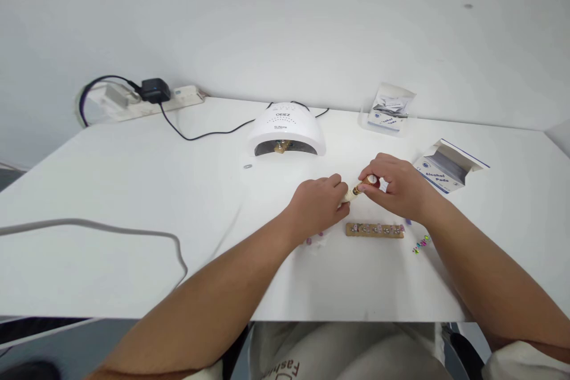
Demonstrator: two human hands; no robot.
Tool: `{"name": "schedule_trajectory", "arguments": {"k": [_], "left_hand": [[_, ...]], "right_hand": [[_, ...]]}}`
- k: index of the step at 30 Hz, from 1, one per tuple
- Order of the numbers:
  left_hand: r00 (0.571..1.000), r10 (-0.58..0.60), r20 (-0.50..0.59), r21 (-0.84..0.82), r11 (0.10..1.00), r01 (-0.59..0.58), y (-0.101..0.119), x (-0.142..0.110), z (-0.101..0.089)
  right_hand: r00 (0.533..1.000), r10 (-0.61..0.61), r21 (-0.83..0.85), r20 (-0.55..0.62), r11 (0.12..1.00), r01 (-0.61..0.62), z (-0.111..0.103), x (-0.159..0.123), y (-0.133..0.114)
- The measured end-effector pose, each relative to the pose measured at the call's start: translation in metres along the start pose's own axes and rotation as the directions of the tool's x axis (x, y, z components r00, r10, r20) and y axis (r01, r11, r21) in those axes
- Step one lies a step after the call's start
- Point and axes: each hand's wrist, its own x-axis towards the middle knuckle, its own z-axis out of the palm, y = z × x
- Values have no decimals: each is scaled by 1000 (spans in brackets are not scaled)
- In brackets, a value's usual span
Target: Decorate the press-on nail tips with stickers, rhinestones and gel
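Observation:
My left hand (319, 206) is closed around the cream-coloured body of a small nail polish bottle (349, 196). My right hand (398, 185) pinches the bottle's brown-gold cap (370, 180), whose round end is white. Bottle and cap are in line, tilted up to the right; I cannot tell whether they are joined. Just below the hands lies a tan strip (374, 234) bearing a row of nail tips with shiny decorations. Partly behind my left wrist is a clear piece with pink bits (317, 240). Small coloured gems (421, 244) lie near my right forearm.
A white nail lamp (287, 129) stands at the back with a gold-coloured object (281, 146) inside. An open alcohol pads box (445, 171) lies at the right; another box (386, 116) sits behind. A power strip (160, 104) and cables occupy the left, with a grey cable (89, 224) nearer me.

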Motion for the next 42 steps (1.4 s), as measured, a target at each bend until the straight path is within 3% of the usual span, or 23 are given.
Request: {"name": "schedule_trajectory", "arguments": {"k": [5, 12, 16, 19, 26, 34, 42], "left_hand": [[1000, -7, 1, -12, 1000, 7, 0, 0, -1], [1000, -14, 12, -60, 998, 15, -1, 0, -1], [1000, -7, 16, -87, 996, 8, -1, 0, 0], [1000, -12, 17, -108, 994, 13, -3, 0, 0], [999, -37, 31, -202, 979, 42, -9, 3, 5], [993, -80, 84, -245, 964, 99, -12, 6, 8], [992, -82, 96, -256, 961, 104, -12, 7, 8]], "right_hand": [[999, 28, 1, 16, 1000, -28, -1, -2, 0], [974, 184, 154, -133, 975, -163, -11, -13, 1], [921, 350, 343, -168, 897, -279, -16, -21, 4], [898, 417, 498, -143, 814, -299, -18, -32, 9], [913, 404, 509, 55, 775, -374, -10, -58, 21], [891, 408, 540, 199, 713, -447, -2, -57, 25], [906, 398, 418, 144, 805, -420, 0, -52, 25]]}}
